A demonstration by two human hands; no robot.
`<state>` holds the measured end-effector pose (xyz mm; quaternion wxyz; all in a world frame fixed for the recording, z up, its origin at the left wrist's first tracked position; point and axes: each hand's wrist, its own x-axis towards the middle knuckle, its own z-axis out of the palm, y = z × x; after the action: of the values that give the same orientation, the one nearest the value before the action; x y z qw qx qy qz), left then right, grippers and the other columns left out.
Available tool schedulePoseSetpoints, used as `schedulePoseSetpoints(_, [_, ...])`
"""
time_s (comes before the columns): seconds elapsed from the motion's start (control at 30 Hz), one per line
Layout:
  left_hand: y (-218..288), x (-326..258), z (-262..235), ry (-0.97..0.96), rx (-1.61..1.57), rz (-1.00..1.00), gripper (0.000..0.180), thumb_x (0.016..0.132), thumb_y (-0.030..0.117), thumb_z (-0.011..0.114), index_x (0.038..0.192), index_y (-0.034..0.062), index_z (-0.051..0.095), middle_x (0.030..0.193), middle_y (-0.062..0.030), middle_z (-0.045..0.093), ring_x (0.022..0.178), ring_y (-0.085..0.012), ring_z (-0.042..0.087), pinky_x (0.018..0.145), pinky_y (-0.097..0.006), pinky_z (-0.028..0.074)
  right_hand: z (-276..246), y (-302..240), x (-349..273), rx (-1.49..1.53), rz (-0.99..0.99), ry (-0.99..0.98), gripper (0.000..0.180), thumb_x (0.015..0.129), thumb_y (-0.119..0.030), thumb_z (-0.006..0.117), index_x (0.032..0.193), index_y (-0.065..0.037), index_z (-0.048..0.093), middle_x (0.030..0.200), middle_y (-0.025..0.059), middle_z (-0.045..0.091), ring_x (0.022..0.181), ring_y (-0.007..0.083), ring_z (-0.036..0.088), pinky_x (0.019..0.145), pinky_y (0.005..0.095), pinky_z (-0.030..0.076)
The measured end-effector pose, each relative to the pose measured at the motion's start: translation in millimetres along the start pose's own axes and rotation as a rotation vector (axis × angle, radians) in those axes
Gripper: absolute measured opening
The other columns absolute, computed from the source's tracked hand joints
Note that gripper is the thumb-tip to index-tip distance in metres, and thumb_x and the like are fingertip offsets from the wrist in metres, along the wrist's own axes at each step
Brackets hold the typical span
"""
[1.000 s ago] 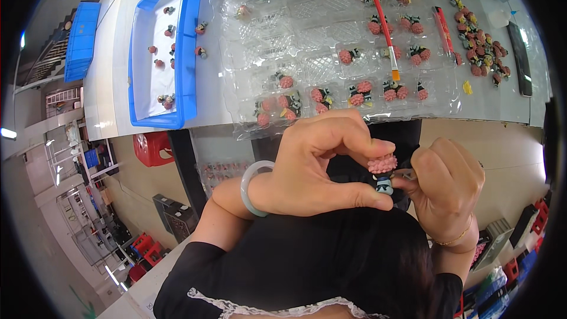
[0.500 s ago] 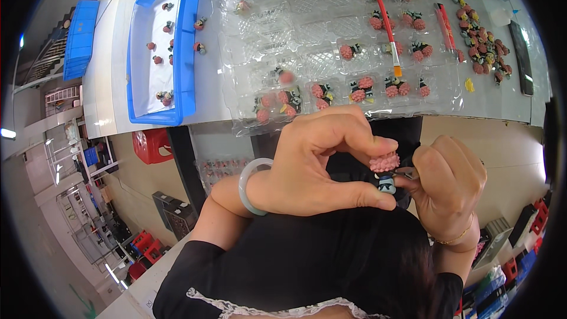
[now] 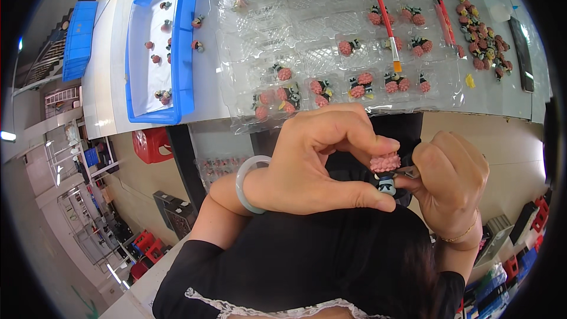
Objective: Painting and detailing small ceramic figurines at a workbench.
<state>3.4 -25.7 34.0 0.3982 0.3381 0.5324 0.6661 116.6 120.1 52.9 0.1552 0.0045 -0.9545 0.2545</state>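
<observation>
Between the thumb and forefinger of my left hand (image 3: 322,162) is a small figurine (image 3: 385,163) with a bumpy pink top and a blue-grey and black lower part. It is held over my lap, in front of the table edge. My right hand (image 3: 452,177) is closed beside it, pinching a thin metal tool (image 3: 406,172) whose tip meets the figurine between its pink top and its lower part. Most of the tool is hidden in the fingers, so its kind does not show.
A clear plastic tray (image 3: 307,23) with similar figurines in several pockets covers the table. Across it lies a red-handled brush (image 3: 387,20). A blue bin (image 3: 188,53) with figurines stands on the left. More figurines (image 3: 484,41) cluster at right, near a dark flat object (image 3: 521,56).
Both hands keep the same grip on the figurine and the tool. Only a very slight shift of the view and of my right hand shows.
</observation>
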Motion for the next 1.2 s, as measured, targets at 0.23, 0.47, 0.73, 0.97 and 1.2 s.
schedulePoseSetpoints(0.23, [-0.6, 0.1, 1.1, 0.019, -0.034, -0.016, 0.046, 0.044, 0.005, 0.081, 0.082, -0.0049, 0.058, 0.076, -0.0087, 0.051, 0.071, -0.0153, 0.052, 0.077, -0.033, 0.047, 0.1, 2.2, 0.3, -0.010, -0.021, -0.011, 0.028, 0.054, -0.023, 0.067, 0.064, -0.007, 0.046, 0.053, 0.0036, 0.031, 0.042, 0.0182, 0.037, 0.036, 0.0293, 0.027])
schedulePoseSetpoints(0.47, [1.3, 0.2, 0.7, 0.014, -0.028, -0.032, 0.048, 0.043, 0.004, 0.081, 0.083, -0.0051, 0.057, 0.076, -0.0089, 0.051, 0.072, -0.0156, 0.053, 0.078, -0.032, 0.047, -0.7, 1.5, 0.7, 0.006, -0.004, -0.017, 0.029, 0.054, -0.023, 0.067, 0.062, -0.007, 0.045, 0.053, 0.0038, 0.031, 0.042, 0.0181, 0.037, 0.036, 0.0295, 0.028])
schedulePoseSetpoints(0.73, [-9.1, -0.4, 3.5, -0.012, -0.228, -0.003, 0.049, 0.046, -0.001, 0.078, 0.089, -0.0049, 0.056, 0.083, -0.0128, 0.052, 0.077, -0.0193, 0.055, 0.078, -0.034, 0.048, -1.5, 0.1, -1.2, 0.068, 0.036, 0.030, 0.030, 0.054, -0.023, 0.068, 0.058, -0.007, 0.043, 0.050, 0.0029, 0.030, 0.039, 0.0181, 0.036, 0.035, 0.0288, 0.028])
schedulePoseSetpoints(0.97, [-12.1, -0.4, 3.6, -0.022, -0.334, -0.013, 0.049, 0.049, -0.006, 0.075, 0.092, -0.0034, 0.053, 0.087, -0.0164, 0.052, 0.084, -0.0246, 0.056, 0.076, -0.037, 0.050, -3.3, -7.6, -3.3, 0.037, 0.148, -0.019, 0.035, 0.068, -0.034, 0.060, 0.062, -0.004, 0.043, 0.051, 0.0056, 0.033, 0.043, 0.0218, 0.035, 0.040, 0.0317, 0.026])
schedulePoseSetpoints(1.2, [-9.9, 0.5, 2.5, -0.014, -0.268, -0.010, 0.048, 0.048, -0.004, 0.076, 0.090, -0.0040, 0.054, 0.083, -0.0144, 0.054, 0.078, -0.0203, 0.055, 0.078, -0.038, 0.049, -3.9, -6.2, -2.7, 0.036, 0.138, -0.042, 0.034, 0.068, -0.034, 0.059, 0.063, -0.004, 0.044, 0.052, 0.0059, 0.034, 0.044, 0.0222, 0.036, 0.041, 0.0320, 0.027])
